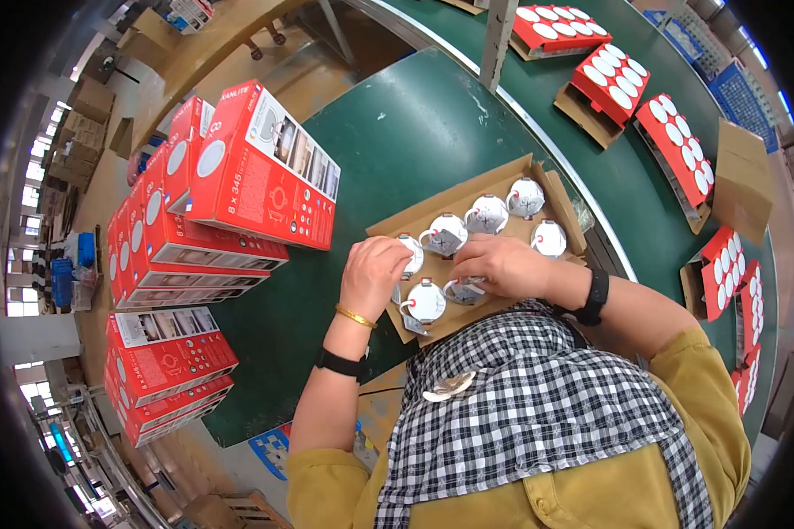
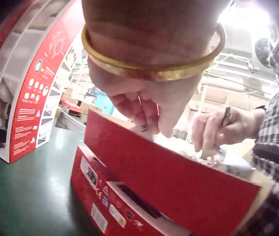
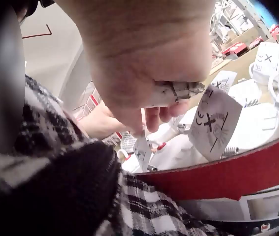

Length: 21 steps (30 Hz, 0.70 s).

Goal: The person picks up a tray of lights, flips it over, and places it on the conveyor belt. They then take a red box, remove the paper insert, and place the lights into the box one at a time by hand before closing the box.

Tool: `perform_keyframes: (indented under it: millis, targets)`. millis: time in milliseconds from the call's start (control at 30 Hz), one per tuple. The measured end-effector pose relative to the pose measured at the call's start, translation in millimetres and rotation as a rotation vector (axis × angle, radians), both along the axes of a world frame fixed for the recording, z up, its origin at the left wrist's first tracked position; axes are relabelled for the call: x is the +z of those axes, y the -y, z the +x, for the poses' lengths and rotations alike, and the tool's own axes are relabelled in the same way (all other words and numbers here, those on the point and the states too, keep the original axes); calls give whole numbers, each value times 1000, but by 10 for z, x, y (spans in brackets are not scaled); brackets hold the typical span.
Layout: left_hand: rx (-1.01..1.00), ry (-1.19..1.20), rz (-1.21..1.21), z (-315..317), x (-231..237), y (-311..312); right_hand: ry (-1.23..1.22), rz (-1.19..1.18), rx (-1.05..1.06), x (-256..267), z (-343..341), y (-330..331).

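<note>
In the head view, an open cardboard box (image 1: 494,181) in front of the person holds several white round downlights (image 1: 488,214) with red-and-white cables and printed labels. My left hand (image 1: 378,267) is at the box's left side, fingers bent and pinching a downlight (image 1: 412,256) at its edge. Over the near middle, my right hand (image 1: 510,267) reaches down with curled fingers and grips another downlight (image 1: 464,291), mostly hidden beneath it. The right wrist view shows its fingertips by a white label (image 3: 142,152). Grey tape (image 3: 181,91) wraps a right finger.
Red printed cartons (image 1: 265,172) stand stacked on the green table (image 1: 397,115) at the left. Beyond a metal edge, several red trays of white discs (image 1: 610,78) line a green conveyor on the right. A raised brown cardboard flap (image 1: 743,176) stands there too.
</note>
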<state>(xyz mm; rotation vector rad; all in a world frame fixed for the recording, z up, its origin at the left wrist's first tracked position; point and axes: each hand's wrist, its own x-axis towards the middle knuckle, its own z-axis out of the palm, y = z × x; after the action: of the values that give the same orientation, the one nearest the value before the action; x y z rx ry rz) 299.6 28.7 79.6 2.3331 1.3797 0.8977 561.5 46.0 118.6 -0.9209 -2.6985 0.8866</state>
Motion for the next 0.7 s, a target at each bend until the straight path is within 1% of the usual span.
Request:
perform_keyframes:
  millis: [67,100,167,233,300,433,500,533,600,633,700]
  targets:
    - [-105,33,-71,50,136,121,-90,-2,109,-46,-54,38]
    - [-112,47,-78,26,84,193,-77,-10,103,-91,-106,71]
    - [-210,40,-179,72,47,337,-22,-20,78,-147,-88,113]
    - [-207,33,-219,113,-53,416,-11,-8,54,-212,-31,125]
    - [-179,30,-165,134,-113,443,-24,5,30,-223,2,145]
    - [-156,59,-149,241,-136,429,-24,60,14,-175,84,196]
    - [-138,84,-181,254,-124,419,-114,-11,-55,-116,151,255]
    - [-149,86,-182,265,-97,413,-110,-10,-66,-76,201,313]
    - [-66,206,-315,300,-11,382,25,-100,33,-9,300,456]
    - [-79,207,-317,328,14,357,-45,-125,80,-38,322,511]
    - [-108,217,-293,423,44,280,-72,-159,24,-68,366,558]
